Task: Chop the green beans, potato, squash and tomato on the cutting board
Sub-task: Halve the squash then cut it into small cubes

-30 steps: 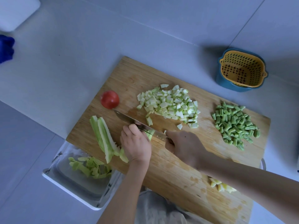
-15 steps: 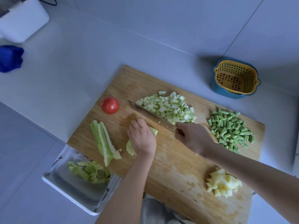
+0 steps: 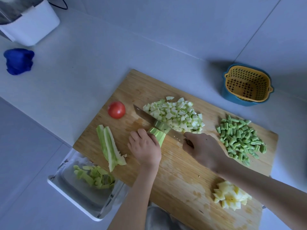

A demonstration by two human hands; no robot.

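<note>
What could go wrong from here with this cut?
1. The left hand holds the squash with its fingers close beside the knife; a slip could nick them.
2. The diced pile lies against the blade's far side, so pieces may get pushed around or scattered.
3. The whole tomato sits loose near the board edge and might roll off.

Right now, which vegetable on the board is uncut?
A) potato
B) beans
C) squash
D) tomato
D: the tomato lies round and whole on the board, while the beans and potato are in chopped piles and the squash is under the knife.
</note>
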